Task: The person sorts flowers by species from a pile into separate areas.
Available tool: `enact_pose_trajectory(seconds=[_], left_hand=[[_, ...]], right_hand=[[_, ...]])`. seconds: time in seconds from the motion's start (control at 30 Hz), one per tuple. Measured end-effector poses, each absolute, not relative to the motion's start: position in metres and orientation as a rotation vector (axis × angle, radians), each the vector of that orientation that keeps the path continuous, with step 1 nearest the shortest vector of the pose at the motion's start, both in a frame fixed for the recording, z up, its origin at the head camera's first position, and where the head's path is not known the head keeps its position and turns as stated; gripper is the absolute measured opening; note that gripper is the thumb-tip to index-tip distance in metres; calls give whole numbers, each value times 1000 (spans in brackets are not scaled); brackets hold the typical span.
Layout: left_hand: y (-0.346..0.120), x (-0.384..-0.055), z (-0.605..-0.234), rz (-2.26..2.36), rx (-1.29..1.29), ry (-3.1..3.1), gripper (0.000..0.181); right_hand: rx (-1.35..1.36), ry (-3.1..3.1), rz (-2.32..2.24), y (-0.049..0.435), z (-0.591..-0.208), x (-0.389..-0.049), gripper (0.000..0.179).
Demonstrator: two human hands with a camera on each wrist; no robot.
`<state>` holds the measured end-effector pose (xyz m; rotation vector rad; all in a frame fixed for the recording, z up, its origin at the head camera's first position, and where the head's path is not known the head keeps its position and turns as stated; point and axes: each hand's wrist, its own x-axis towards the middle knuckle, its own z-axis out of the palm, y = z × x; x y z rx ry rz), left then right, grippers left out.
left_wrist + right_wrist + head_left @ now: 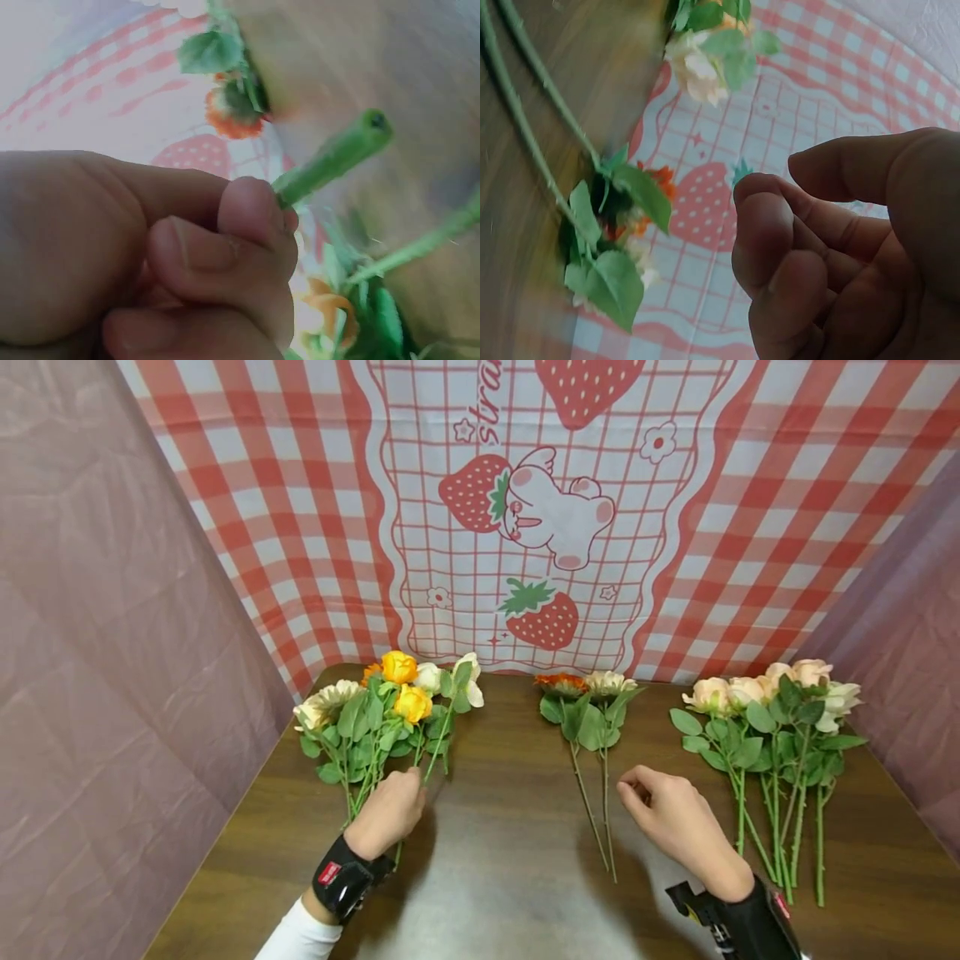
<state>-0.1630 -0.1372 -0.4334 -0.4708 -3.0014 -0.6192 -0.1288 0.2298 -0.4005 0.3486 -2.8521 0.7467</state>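
Observation:
Between thumb and fingers, my left hand (387, 810) pinches a green flower stem (334, 161) close to its cut end, as the left wrist view shows. In the head view this stem runs up to a white flower (471, 679) at the right side of the left bunch of artificial flowers (363, 718). My right hand (671, 810) is held above the table with loosely curled fingers and nothing in them; a gap shows between thumb and forefinger in the right wrist view. Just left of it lie two stems, one with an orange flower (562, 683), one with a cream flower (609, 683).
A bunch of peach roses (746, 692) with leafy stems lies at the right of the brown wooden table (495, 860). Behind the table hangs a red checked cloth (315, 518) with strawberry prints. Pinkish drapes (112, 610) enclose both sides.

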Motion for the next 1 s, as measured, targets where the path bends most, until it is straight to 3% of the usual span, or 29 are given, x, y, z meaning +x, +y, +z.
enact_pose_trajectory(seconds=[0.53,0.8,1.0], left_hand=[[-101,-137,-408,-1055,-765,-2720,6],[-76,-123,-408,-1483,-967,-2595,9],[-66,-116,-416,-1664,-1101,-2474,11]], right_hand=[[782,-2839,1154,169,-418,-103,9],[912,-2752,1438,143,-427,-92,29],[931,-2547,1572,132,-435,-86,12]])
